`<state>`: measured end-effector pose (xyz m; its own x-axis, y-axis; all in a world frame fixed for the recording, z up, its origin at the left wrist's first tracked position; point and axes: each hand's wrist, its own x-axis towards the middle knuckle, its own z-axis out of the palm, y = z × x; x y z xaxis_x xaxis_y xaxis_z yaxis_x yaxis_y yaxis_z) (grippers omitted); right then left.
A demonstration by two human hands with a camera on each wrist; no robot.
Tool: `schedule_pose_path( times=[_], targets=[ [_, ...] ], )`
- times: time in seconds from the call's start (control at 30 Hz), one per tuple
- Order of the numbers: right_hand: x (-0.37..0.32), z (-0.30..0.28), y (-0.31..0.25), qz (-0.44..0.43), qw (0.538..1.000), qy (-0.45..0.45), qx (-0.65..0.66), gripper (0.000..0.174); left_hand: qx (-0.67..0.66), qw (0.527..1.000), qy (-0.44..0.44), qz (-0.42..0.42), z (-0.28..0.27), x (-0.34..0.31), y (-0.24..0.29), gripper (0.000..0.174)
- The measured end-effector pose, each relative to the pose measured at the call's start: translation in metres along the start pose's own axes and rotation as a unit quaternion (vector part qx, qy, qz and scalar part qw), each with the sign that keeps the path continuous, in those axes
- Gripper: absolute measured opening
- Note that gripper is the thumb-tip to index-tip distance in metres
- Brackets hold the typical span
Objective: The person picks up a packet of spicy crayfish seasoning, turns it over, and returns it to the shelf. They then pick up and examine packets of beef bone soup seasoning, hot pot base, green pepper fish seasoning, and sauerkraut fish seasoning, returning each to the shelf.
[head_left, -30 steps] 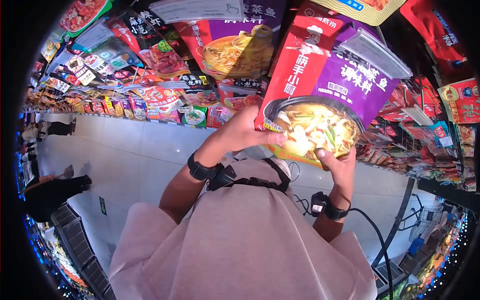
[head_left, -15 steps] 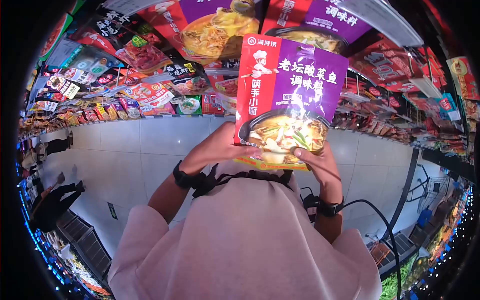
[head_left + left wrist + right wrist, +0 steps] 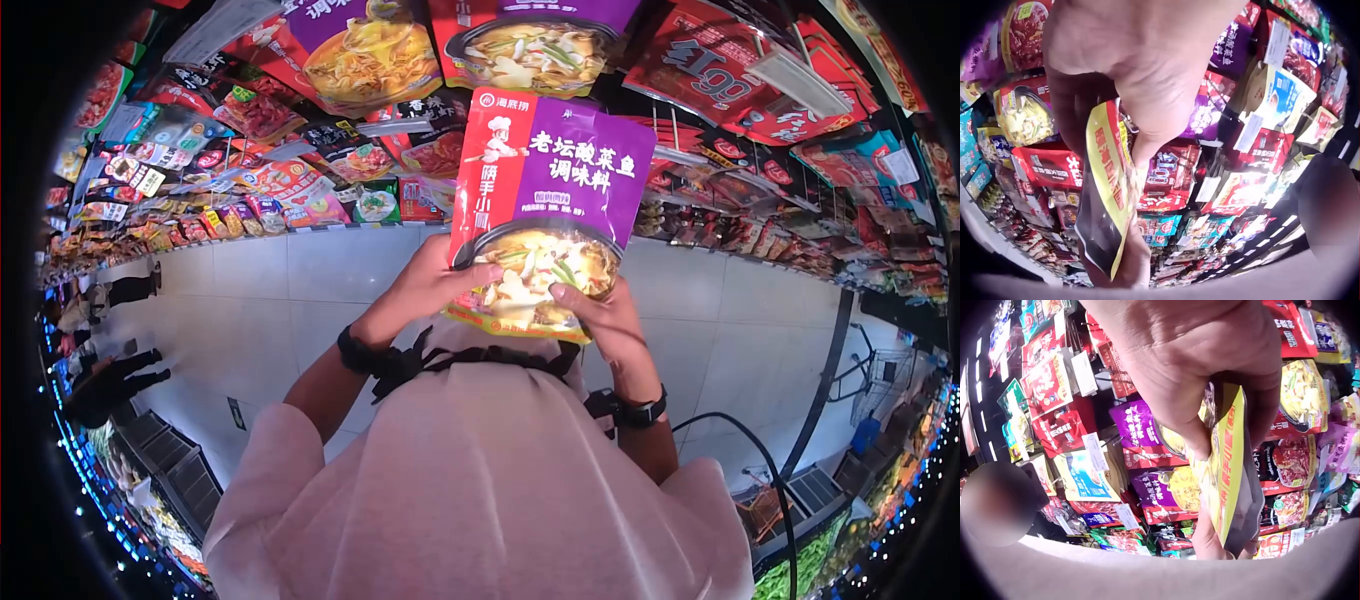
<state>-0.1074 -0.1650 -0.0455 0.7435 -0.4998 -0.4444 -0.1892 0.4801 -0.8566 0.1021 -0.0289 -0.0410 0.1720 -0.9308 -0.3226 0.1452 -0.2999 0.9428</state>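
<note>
A red and purple seasoning pouch (image 3: 585, 165), printed with a bowl of fish and Chinese lettering, is held up in front of the chest with its printed front facing the head camera. My left hand (image 3: 425, 285) grips its lower left edge, thumb across the front. At the lower right, my right hand (image 3: 615, 325) grips it with the thumb also on the printed bowl. The left wrist view shows the pouch's yellow bottom strip (image 3: 1109, 164) and dark underside from below. From the right wrist, the same yellow edge (image 3: 1229, 469) passes between thumb and fingers.
Racks of hanging pouches fill the front, among them a matching purple pouch (image 3: 535, 50) and a red pouch (image 3: 705, 70). Price tags (image 3: 795, 82) stick out from the rack. Tiled floor (image 3: 330, 270) lies below; a cart (image 3: 885, 375) stands at the right, a black cable (image 3: 750, 435) nearer.
The pouch, in both hands throughout, has come down and left, away from the rack and closer to the body. Its front now faces the head camera more squarely.
</note>
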Motion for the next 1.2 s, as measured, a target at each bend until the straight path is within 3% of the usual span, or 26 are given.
schedule_pose_path(
  times=[0.13,0.2,0.23,0.33,0.43,0.73,1.0,1.1,1.17,1.2],
  targets=[
    [0.001,-0.017,0.015,-0.013,0.998,0.029,0.055,0.034,0.052,0.998,0.028,0.031,0.018,-0.004,-0.002,0.032],
    [0.001,-0.024,0.007,-0.005,1.000,0.002,0.016,0.027,-0.004,0.993,0.035,-0.114,0.032,-0.012,-0.002,0.032],
    [0.001,-0.027,0.007,-0.015,1.000,-0.005,0.017,0.026,-0.005,0.992,0.030,-0.120,0.038,-0.014,-0.005,0.032],
    [-0.002,-0.034,0.005,-0.052,0.999,-0.008,0.009,0.027,0.034,0.998,0.060,-0.005,0.046,-0.010,-0.010,0.030],
    [-0.010,-0.036,0.002,-0.055,0.998,-0.004,0.010,0.028,-0.041,0.994,0.090,-0.055,0.058,-0.005,-0.005,0.030],
    [-0.022,-0.035,0.014,-0.067,0.998,0.009,-0.011,0.029,-0.029,0.993,0.109,0.025,0.070,-0.009,-0.012,0.030],
    [-0.024,-0.039,0.020,-0.056,0.998,-0.007,0.003,0.026,-0.024,0.994,0.107,0.008,0.075,-0.020,-0.020,0.028],
    [-0.022,-0.045,0.013,-0.070,0.997,0.012,-0.042,0.023,-0.022,0.995,0.094,0.009,0.075,-0.011,-0.030,0.035],
    [-0.022,-0.044,0.008,-0.073,0.995,0.029,-0.057,0.024,-0.070,0.991,0.114,-0.003,0.075,-0.007,-0.035,0.054],
    [-0.019,-0.042,0.003,-0.076,0.995,0.026,-0.059,0.024,-0.069,0.991,0.117,0.002,0.074,-0.002,-0.034,0.054]
  ],
)
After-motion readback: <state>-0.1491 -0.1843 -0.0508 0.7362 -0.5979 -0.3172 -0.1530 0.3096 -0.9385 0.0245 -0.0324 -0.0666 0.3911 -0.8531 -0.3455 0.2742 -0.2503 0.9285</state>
